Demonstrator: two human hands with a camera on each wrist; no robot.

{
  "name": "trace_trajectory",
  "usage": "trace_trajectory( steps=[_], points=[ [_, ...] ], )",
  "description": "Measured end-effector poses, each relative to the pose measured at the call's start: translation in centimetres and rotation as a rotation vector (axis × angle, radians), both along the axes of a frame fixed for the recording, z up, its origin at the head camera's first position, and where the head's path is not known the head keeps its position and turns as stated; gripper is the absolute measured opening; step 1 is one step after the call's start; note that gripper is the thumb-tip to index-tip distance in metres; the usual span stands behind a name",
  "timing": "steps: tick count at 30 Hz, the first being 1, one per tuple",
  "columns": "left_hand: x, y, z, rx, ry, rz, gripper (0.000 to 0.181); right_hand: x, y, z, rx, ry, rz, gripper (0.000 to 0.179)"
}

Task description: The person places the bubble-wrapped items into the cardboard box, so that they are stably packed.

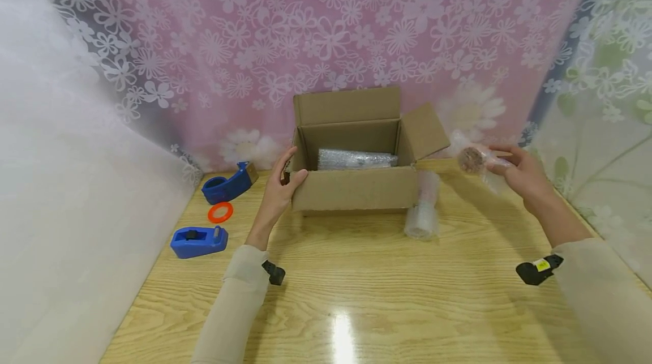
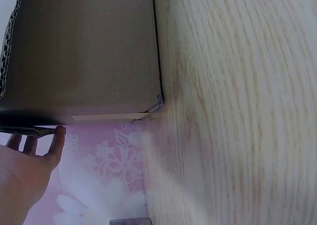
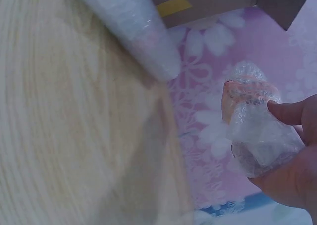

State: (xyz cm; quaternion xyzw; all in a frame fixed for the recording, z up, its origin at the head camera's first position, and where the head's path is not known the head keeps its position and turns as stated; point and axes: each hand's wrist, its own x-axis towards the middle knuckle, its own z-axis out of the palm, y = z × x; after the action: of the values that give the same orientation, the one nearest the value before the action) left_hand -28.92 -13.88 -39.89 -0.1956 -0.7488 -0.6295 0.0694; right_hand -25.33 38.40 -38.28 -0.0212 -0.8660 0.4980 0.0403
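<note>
One pack (image 1: 356, 159) is laid in the box (image 1: 355, 189), gripped by the left hand (image 1: 277, 189); left unboxed are a roll (image 1: 424, 218) at its four o'clock and a bundle (image 1: 471, 161) pinched by the right hand (image 1: 528, 176).

The box (image 1: 354, 189) sits on the counter (image 1: 305, 296), a packet (image 1: 351, 159) inside it. Around it: tape gun (image 1: 231, 187) at nine o'clock, ring (image 1: 211, 214) and tape dispenser (image 1: 198, 247) at eight, wrapped roll (image 1: 423, 219) just beside at four, bundle (image 1: 471, 160) in the right fingers (image 3: 287, 113) at three, curtain (image 1: 346, 30) behind at twelve.
</note>
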Motion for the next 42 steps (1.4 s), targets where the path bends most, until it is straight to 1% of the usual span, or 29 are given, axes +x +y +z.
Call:
trace_trajectory(
  steps=[5,12,15,22,26,31,34,37,39,42],
  points=[
    [0.1,0.0,0.1,-0.002,-0.011,0.003,0.065,0.3,-0.5,2.3,0.021,0.059,-0.02,0.064],
    [0.2,0.0,0.1,-0.008,-0.017,0.001,0.065,0.9,-1.4,5.4,0.024,0.133,-0.029,0.056],
    [0.2,-0.1,0.1,-0.012,-0.02,0.004,0.065,1.2,-1.9,6.7,-0.006,0.172,-0.013,0.053],
    [0.0,-0.1,0.2,-0.026,-0.009,0.005,0.065,1.9,-3.4,9.6,-0.07,0.308,0.002,0.05],
    [0.0,-0.1,0.1,-0.025,-0.007,0.003,0.065,1.9,-4.3,10.9,-0.115,0.348,0.022,0.048],
    [0.1,-0.1,-0.1,-0.013,-0.012,0.006,0.064,2.1,-5.7,11.8,-0.125,0.373,0.048,0.048],
    [0.1,-0.1,-0.1,-0.007,-0.015,0.007,0.064,2.1,-6.6,12.0,-0.113,0.404,0.092,0.048],
    [0.1,-0.1,-0.1,-0.009,-0.013,0.007,0.065,2.2,-7.5,11.8,-0.086,0.419,0.141,0.049],
    [0.1,-0.1,-0.1,-0.009,-0.009,0.007,0.065,2.2,-8.0,11.5,-0.051,0.406,0.156,0.049],
    [0.1,0.0,-0.1,-0.01,-0.007,0.008,0.065,2.1,-8.9,11.2,0.012,0.362,0.161,0.049]
  ],
)
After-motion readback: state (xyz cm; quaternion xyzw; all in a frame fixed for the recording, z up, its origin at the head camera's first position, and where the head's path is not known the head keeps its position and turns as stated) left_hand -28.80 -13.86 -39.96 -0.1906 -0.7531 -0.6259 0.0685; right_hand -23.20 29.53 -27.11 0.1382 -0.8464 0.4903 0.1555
